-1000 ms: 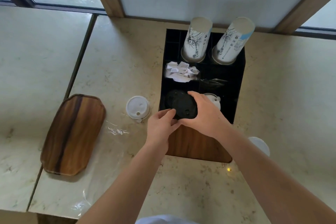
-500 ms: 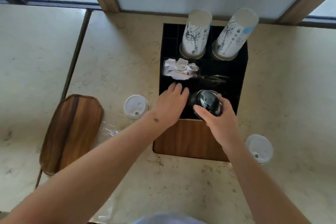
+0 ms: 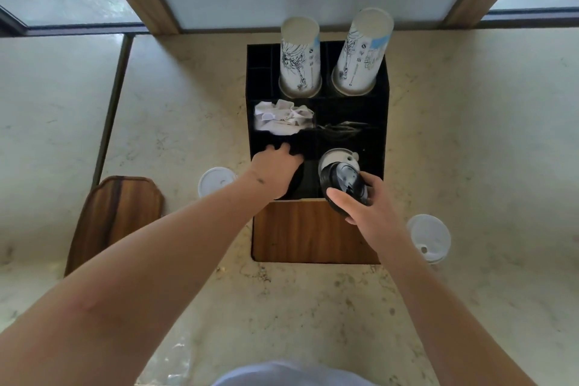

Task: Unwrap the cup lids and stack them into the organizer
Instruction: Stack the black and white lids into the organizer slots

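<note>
while the right hand (image 3: 365, 208) pinches a tilted stack of black plastic cup lids (image 3: 344, 186) over the front right compartment of the black partitioned organizer (image 3: 386, 122), stacking is the step in hand. head view: the left hand (image 3: 277, 169) reaches into the front left compartment, fingers spread; whether it grips anything cannot be told. a white plastic lid (image 3: 336, 156) already lies in the right compartment under the black stack. the next move likely calls for levelling the stack before lowering it. around: two upturned printed paper cups (image 3: 300, 56), crumpled white paper (image 3: 282, 117), loose white lids (image 3: 216, 181) on the marble counter (image 3: 470, 135), an oblong wooden tray (image 3: 117, 219).
</note>
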